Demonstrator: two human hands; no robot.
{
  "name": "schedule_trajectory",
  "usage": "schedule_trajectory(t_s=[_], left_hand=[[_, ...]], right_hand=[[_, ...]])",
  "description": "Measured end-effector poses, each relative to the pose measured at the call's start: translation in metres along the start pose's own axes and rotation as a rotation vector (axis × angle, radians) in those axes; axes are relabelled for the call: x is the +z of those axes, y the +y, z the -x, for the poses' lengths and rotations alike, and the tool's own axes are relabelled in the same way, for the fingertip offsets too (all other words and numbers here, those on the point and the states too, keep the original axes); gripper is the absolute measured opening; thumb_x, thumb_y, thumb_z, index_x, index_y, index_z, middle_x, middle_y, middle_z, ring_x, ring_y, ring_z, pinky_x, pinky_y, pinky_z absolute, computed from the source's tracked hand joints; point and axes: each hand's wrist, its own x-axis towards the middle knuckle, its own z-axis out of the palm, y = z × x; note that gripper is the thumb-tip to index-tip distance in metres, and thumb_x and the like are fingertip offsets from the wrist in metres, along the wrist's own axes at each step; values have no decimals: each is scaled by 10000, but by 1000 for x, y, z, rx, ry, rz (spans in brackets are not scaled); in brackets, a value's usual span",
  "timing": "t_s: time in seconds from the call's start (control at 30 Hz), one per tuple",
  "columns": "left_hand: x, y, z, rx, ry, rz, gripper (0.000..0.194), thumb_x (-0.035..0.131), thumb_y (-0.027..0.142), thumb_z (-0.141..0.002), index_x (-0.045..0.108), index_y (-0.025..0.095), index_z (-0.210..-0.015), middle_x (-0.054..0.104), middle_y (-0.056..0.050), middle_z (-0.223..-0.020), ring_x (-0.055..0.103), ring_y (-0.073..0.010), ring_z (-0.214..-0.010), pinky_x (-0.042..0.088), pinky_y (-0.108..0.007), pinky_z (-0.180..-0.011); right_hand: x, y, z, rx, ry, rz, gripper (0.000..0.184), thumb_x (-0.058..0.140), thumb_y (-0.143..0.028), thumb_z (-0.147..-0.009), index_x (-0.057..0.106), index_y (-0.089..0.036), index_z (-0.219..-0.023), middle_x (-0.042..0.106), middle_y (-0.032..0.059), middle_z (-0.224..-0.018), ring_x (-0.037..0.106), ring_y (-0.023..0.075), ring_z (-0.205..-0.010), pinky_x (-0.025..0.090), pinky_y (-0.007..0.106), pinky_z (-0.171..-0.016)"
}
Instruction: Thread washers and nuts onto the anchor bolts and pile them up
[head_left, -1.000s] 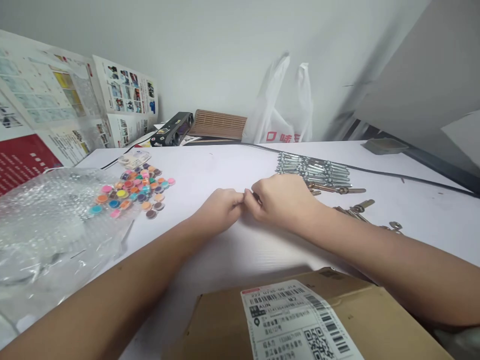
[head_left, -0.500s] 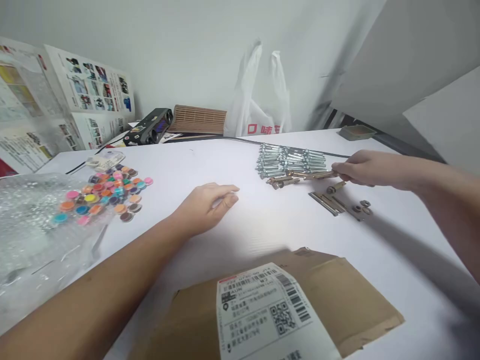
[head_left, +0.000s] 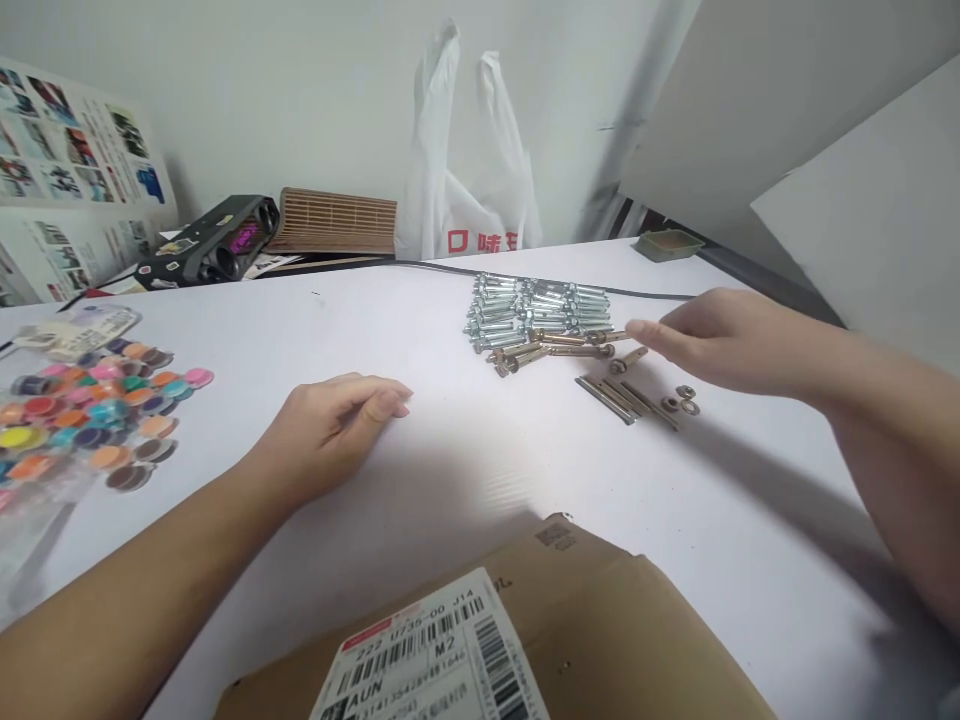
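My right hand [head_left: 720,340] is at the right, its thumb and fingers closed at the end of a brass-coloured expansion bolt [head_left: 606,337]; its fingertips are partly hidden behind the thumb. That bolt lies beside other brass-coloured expansion bolts [head_left: 521,357], along the near edge of a stack of silver expansion bolts [head_left: 536,308]. Another brass-coloured bolt [head_left: 627,361] lies just below the hand. Nearer are several thin metal rods [head_left: 607,400] and a nut and washers [head_left: 686,400]. My left hand [head_left: 337,430] rests on the white table, fingers curled, thumb near the forefinger, nothing visible in it.
A cardboard box [head_left: 600,620] with a shipping label stands at the front. Colourful small round pots [head_left: 105,410] lie at the left by clear plastic. Along the back are a black device [head_left: 214,245], a bamboo mat [head_left: 334,222], a white plastic bag [head_left: 472,210] and a small dish [head_left: 669,244].
The view has turned right, so everything sits further left in the picture. My right hand has shifted slightly at the brass-coloured bolts. My left hand stays resting on the table, thumb closer to the forefinger.
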Motion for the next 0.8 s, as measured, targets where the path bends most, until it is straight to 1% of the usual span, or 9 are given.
schedule_trajectory(t_s=[0.13, 0.2, 0.3, 0.43, 0.53, 0.6, 0.67, 0.73, 0.8], left_hand=[[0, 1, 1, -34, 14, -4, 312, 441, 434, -921, 703, 301, -813, 717, 65, -1004, 652, -166, -998, 490, -258, -876], [-1, 1, 2, -61, 20, -1, 312, 446, 451, -912, 705, 310, -812, 719, 73, -991, 652, -165, -995, 482, -256, -886], [-1, 1, 4, -134, 3, -12, 301, 476, 502, -883, 711, 321, -836, 718, 82, -986, 648, -176, -989, 466, -270, -896], [0, 7, 4, -209, 25, 43, 359, 439, 582, -871, 706, 341, -880, 712, 87, -967, 631, -185, -990, 436, -286, -880], [0, 11, 3, -235, 33, 85, 385, 420, 612, -859, 700, 348, -884, 707, 82, -944, 620, -184, -981, 423, -286, -872], [0, 13, 2, -245, 32, 89, 380, 421, 613, -856, 699, 355, -882, 704, 82, -933, 618, -183, -961, 417, -289, -875], [0, 14, 1, -249, 30, 86, 376, 419, 608, -858, 700, 359, -879, 703, 80, -925, 619, -185, -944, 412, -294, -879], [0, 15, 1, -248, 29, 88, 380, 414, 606, -860, 701, 359, -877, 703, 75, -911, 620, -187, -932, 412, -296, -883], [0, 15, 0, -239, 31, 101, 387, 411, 606, -860, 703, 352, -871, 705, 70, -906, 621, -186, -938, 415, -290, -893]], right_hand=[[3, 8, 29, -123, -109, 24, 511, 461, -660, -837, 550, -199, -633, 483, 12, -528, 392, 124, -467, 297, 295, -456], [7, 15, 37, -100, -137, 5, 421, 489, -604, -839, 615, -218, -725, 542, 11, -568, 441, 133, -480, 334, 292, -453], [9, 32, 40, -25, -88, -5, 357, 486, -554, -850, 650, -237, -823, 624, 24, -682, 521, 152, -529, 397, 304, -472], [10, 62, 36, 69, -27, -4, 405, 492, -601, -836, 652, -248, -955, 671, 59, -921, 611, 200, -689, 478, 344, -572], [18, 75, 33, 34, 19, -1, 543, 472, -681, -823, 575, -292, -1188, 606, 81, -1139, 617, 200, -736, 505, 403, -701], [30, 75, 33, -36, 14, -20, 616, 478, -709, -808, 506, -311, -1277, 541, 99, -1204, 603, 185, -731, 504, 427, -763], [47, 66, 35, -95, 16, -58, 631, 478, -719, -804, 500, -285, -1261, 519, 118, -1171, 594, 220, -833, 498, 442, -813], [66, 52, 36, -133, 103, -80, 640, 455, -721, -815, 502, -236, -1230, 502, 147, -1163, 532, 297, -1043, 462, 487, -901], [83, 39, 35, -169, 233, -85, 698, 422, -717, -832, 444, -196, -1296, 437, 182, -1280, 430, 346, -1197, 391, 542, -994]])
